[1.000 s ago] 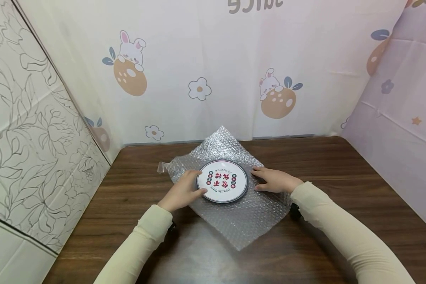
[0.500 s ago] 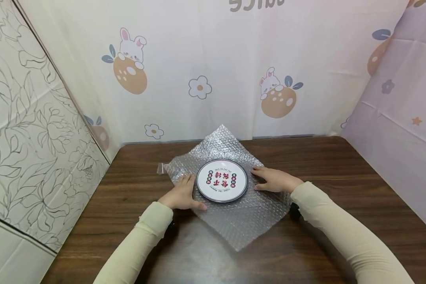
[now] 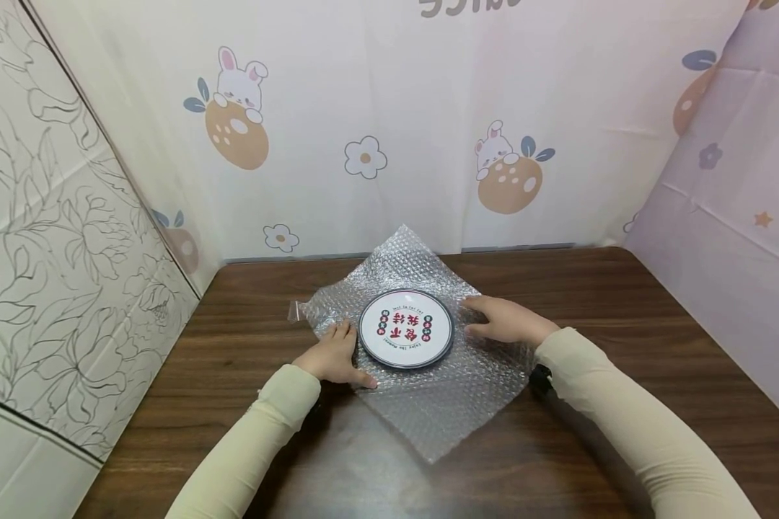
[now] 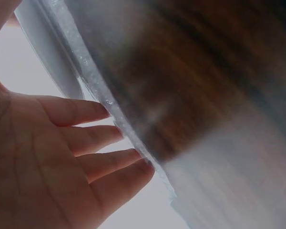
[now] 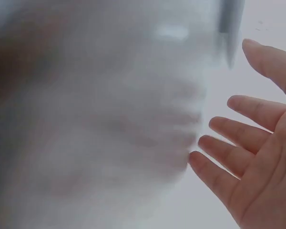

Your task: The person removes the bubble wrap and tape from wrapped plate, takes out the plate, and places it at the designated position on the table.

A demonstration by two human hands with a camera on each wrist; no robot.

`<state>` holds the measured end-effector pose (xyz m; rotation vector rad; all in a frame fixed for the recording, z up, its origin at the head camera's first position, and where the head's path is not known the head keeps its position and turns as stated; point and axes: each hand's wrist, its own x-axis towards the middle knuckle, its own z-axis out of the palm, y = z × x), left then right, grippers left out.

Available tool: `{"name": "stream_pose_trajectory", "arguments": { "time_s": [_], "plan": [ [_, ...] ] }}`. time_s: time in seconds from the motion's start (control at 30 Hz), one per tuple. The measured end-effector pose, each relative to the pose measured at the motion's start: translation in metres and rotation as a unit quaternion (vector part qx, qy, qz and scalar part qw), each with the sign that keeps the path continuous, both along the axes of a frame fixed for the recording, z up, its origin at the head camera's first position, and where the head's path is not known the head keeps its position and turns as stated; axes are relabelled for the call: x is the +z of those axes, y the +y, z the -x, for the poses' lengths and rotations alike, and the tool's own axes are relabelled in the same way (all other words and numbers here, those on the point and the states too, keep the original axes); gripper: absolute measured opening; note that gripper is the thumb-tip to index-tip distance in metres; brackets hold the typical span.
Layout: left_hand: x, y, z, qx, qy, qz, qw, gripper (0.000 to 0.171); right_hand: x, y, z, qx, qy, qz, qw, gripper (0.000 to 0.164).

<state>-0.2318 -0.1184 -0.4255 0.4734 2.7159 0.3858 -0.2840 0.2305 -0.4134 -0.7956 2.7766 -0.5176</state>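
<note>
A round white plate (image 3: 405, 329) with a dark rim and red lettering lies on a sheet of bubble wrap (image 3: 428, 418), laid cornerwise on the table. My left hand (image 3: 333, 358) rests on the wrap just left of the plate, thumb spread toward me. In the left wrist view, the straight fingertips of that hand (image 4: 86, 148) reach the wrap beside the plate's edge (image 4: 50, 47). To the plate's right, my right hand (image 3: 506, 322) is over the wrap with fingers extended. The right wrist view shows this hand (image 5: 257, 152) with spread fingers, holding nothing.
The dark wooden table (image 3: 234, 339) extends around the wrap. A clear tape-like strip (image 3: 295, 311) sticks out at the wrap's left corner. Behind the table hangs a printed curtain (image 3: 402, 94); a patterned wall (image 3: 58, 216) stands at the left.
My left hand has let go of the plate's left rim and moved down onto the wrap beside it. The right hand has risen slightly. The plate has stayed in place.
</note>
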Motion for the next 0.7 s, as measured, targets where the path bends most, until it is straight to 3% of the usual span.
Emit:
{"name": "stream_pose_trajectory", "arguments": {
  "time_s": [0.2,0.4,0.53,0.7],
  "plan": [
    [0.001,-0.001,0.001,0.008,-0.005,0.011,0.9999,0.12,0.026,-0.008,0.001,-0.02,0.026,0.044,0.999,0.06],
    [0.002,0.0,0.001,0.009,-0.006,0.008,0.9999,0.121,0.04,-0.021,0.004,-0.037,0.031,0.093,0.994,0.056],
    [0.002,0.0,0.001,0.007,-0.005,0.006,0.9999,0.12,0.035,-0.032,0.005,-0.056,0.023,0.115,0.991,0.055],
    [0.001,0.002,0.001,0.004,-0.004,0.003,1.0,0.12,0.015,-0.041,0.01,-0.091,0.007,0.136,0.986,0.054]
  ]
}}
